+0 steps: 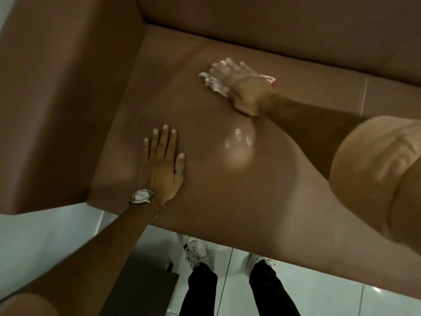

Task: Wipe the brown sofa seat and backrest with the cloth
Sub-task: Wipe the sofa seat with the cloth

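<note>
The brown sofa seat [216,188] fills the middle of the head view, with the backrest [284,26] along the top. My right hand [239,85] presses flat on a white cloth [208,79] with a red-striped edge, far back on the seat near the backrest. The cloth is mostly hidden under the palm and fingers. My left hand [163,160] lies flat and open on the seat's left front part, fingers spread, with a ring on one finger and a watch [141,196] on the wrist. A shiny patch [237,149] glints between the two hands.
The sofa's left armrest [61,99] rises beside the seat. A seam [364,94] splits off a second cushion at the right. Below the front edge, my white shoes [196,247] and black trousers stand on pale floor tiles [319,281]. A dark low object [141,288] sits at bottom left.
</note>
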